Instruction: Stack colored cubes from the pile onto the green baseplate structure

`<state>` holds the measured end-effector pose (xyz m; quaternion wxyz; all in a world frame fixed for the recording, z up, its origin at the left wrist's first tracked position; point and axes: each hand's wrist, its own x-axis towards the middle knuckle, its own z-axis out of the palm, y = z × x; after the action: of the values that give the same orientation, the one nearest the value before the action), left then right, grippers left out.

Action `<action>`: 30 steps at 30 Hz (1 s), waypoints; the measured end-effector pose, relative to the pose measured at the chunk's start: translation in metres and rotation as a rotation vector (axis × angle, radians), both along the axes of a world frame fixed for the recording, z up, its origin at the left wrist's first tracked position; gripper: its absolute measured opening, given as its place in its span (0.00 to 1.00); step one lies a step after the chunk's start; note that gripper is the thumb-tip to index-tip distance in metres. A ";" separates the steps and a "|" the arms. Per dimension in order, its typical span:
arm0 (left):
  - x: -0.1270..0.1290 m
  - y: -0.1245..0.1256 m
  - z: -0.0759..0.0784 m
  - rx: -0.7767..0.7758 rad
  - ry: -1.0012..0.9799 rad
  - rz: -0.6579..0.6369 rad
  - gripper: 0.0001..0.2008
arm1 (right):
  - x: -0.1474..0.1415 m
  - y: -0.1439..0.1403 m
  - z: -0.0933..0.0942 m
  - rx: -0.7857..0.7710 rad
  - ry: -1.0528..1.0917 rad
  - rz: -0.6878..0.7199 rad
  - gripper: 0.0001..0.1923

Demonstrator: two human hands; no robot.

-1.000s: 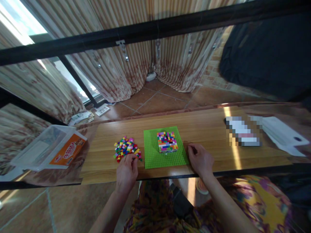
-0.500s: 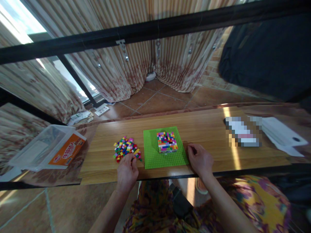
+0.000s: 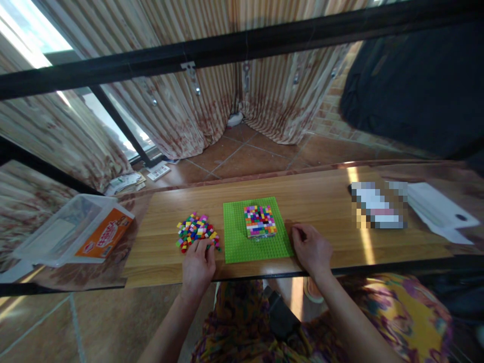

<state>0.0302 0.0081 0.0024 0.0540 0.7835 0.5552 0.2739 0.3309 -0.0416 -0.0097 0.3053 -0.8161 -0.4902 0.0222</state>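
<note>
Seen from above: a long wooden surface (image 3: 321,201) with a green baseplate (image 3: 238,237) near its front edge. On the baseplate's far right part, a square patch of small multicoloured bricks (image 3: 259,220) pressed together. Just left of the baseplate, touching its edge, a loose pile of small bricks (image 3: 194,231) in red, yellow, blue, green and pink.

Left hand (image 3: 197,264) palm down at the near edge of the pile, fingers curled and drawn together, fingertips (image 3: 207,246) among the nearest bricks beside the baseplate's left edge. Cannot tell whether a brick is pinched between them.

Right hand (image 3: 312,249) resting on the surface just right of the baseplate, loosely curled, fingertips at the baseplate's right edge, holding nothing visible.

Far left, beyond the end of the surface, a clear plastic box (image 3: 71,229) with an orange label. Far right, white papers (image 3: 438,209) lying flat.
</note>
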 end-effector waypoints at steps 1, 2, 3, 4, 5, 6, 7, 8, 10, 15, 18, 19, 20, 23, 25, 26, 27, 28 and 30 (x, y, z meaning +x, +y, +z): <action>0.000 0.000 0.000 0.001 0.004 0.002 0.07 | 0.000 0.000 0.000 0.000 0.002 -0.001 0.13; 0.000 -0.001 -0.001 0.003 0.007 0.004 0.07 | 0.000 0.000 0.000 0.001 0.004 -0.002 0.13; 0.000 -0.001 -0.001 0.006 0.009 0.003 0.07 | 0.000 0.000 0.000 0.002 0.005 -0.004 0.13; 0.001 -0.001 -0.001 0.008 0.009 0.000 0.07 | 0.000 0.000 0.000 0.001 0.005 -0.004 0.13; 0.001 -0.002 -0.001 0.010 0.007 -0.004 0.07 | -0.001 0.000 0.001 0.001 0.003 -0.005 0.13; 0.001 -0.002 -0.001 0.012 0.004 -0.009 0.07 | -0.001 0.000 0.001 -0.001 -0.001 -0.006 0.13; 0.001 -0.002 -0.002 0.011 0.002 -0.012 0.07 | -0.001 0.000 0.001 -0.002 -0.005 -0.006 0.13; 0.001 -0.002 -0.002 0.009 0.000 -0.015 0.07 | -0.001 0.000 0.001 -0.002 -0.008 -0.005 0.13; 0.001 -0.002 -0.003 0.007 -0.006 -0.016 0.07 | -0.001 -0.001 0.002 0.001 -0.007 -0.002 0.13; 0.001 -0.003 -0.006 0.009 -0.026 -0.013 0.07 | 0.000 0.000 0.001 0.010 -0.001 0.005 0.13; 0.000 -0.004 -0.007 0.012 -0.042 -0.007 0.08 | -0.001 -0.001 0.002 0.002 -0.011 -0.003 0.14; 0.000 -0.003 -0.008 0.020 -0.048 -0.003 0.08 | -0.001 -0.001 0.002 -0.004 -0.012 -0.007 0.14; 0.000 -0.003 -0.009 0.031 -0.057 0.003 0.08 | -0.001 -0.001 0.003 -0.010 -0.012 -0.011 0.14; -0.001 -0.003 -0.011 0.060 -0.103 0.044 0.08 | -0.002 -0.001 0.004 -0.025 -0.010 -0.017 0.13; -0.001 -0.004 -0.012 0.055 -0.150 0.092 0.09 | -0.002 -0.001 0.005 -0.025 -0.006 -0.020 0.13; -0.001 -0.005 -0.012 0.042 -0.178 0.115 0.09 | -0.002 -0.001 0.005 -0.023 -0.004 -0.018 0.13; -0.001 -0.006 -0.011 0.026 -0.210 0.131 0.10 | -0.002 -0.001 0.004 -0.020 -0.003 -0.017 0.13; -0.002 -0.007 -0.010 0.011 -0.245 0.140 0.10 | -0.002 -0.001 0.004 -0.015 -0.002 -0.015 0.13; -0.005 -0.005 -0.008 0.011 -0.322 0.158 0.10 | -0.001 -0.001 0.002 -0.003 0.001 -0.011 0.13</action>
<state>0.0248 0.0026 -0.0052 0.1161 0.6837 0.5976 0.4024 0.3295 -0.0422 -0.0075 0.3043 -0.8193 -0.4855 0.0217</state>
